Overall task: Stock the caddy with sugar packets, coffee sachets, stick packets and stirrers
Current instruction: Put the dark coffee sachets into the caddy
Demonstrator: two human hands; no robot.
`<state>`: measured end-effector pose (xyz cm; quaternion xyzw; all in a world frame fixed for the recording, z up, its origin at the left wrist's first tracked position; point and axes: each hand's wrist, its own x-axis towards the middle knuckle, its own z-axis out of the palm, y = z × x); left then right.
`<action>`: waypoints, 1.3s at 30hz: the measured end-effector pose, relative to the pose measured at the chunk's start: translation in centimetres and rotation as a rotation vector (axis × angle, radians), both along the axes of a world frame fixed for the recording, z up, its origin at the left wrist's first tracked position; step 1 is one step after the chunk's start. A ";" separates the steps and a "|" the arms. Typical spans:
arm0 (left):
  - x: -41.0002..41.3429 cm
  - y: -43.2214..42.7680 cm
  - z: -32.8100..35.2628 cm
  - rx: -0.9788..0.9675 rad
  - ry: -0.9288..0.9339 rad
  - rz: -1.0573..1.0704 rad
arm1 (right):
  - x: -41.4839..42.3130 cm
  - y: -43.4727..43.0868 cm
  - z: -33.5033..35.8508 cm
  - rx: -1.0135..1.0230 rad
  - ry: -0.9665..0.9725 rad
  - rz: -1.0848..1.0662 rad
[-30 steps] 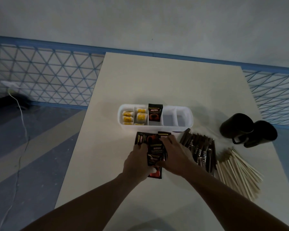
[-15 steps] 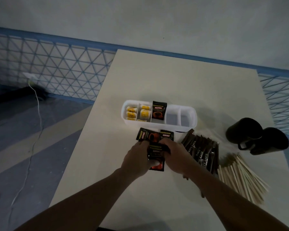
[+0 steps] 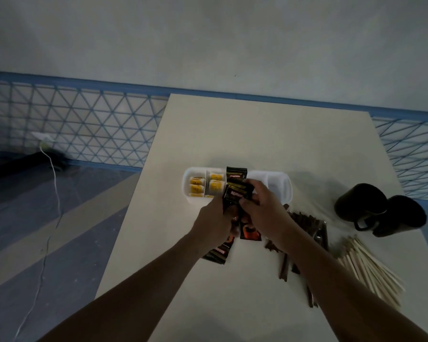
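Closest to the camera, two bare forearms reach forward over the pale counter (image 3: 257,134). At the near right lies a fanned heap of wooden stirrers (image 3: 366,265), and just left of it a loose pile of brown stick packets (image 3: 307,225), partly hidden under the right forearm. Two loose sachets (image 3: 218,250) lie flat on the counter beneath the hands.

Above them, the left hand (image 3: 214,218) has its fingers curled round the lower part of a small bunch of dark coffee sachets (image 3: 235,195). The right hand (image 3: 262,211) pinches the same bunch from the right side. The bunch is raised off the counter, at the near wall of the caddy (image 3: 286,193).

That white caddy lies crosswise on the counter. Yellow sugar packets (image 3: 209,185) fill its two left compartments, an upright sachet (image 3: 236,173) stands in the middle one, and the right compartments are partly hidden by the right hand.

Two black mugs (image 3: 358,202) lie on their sides well to the right, touching each other. Beyond the counter runs a blue lattice panel (image 3: 84,119) under a grey wall.
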<state>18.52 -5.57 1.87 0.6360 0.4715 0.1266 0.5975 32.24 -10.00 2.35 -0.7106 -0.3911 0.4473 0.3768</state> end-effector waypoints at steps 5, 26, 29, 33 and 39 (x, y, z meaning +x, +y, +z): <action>0.7 1.2 0.4 -0.116 -0.102 0.009 | -0.9 0.7 0.4 0.016 -0.067 0.007; -0.5 8.7 -1.6 0.507 0.428 -0.284 | 2.0 5.5 0.4 -0.123 -0.580 -0.041; -0.6 8.9 -2.1 0.527 0.490 -0.307 | 1.6 6.2 0.2 -0.160 -0.602 0.000; -0.5 9.4 -2.8 0.574 0.499 -0.315 | 1.1 6.9 0.0 -0.204 -0.649 0.059; -0.4 10.4 -2.8 0.639 0.473 -0.346 | 0.8 8.0 -0.3 -0.241 -0.672 0.121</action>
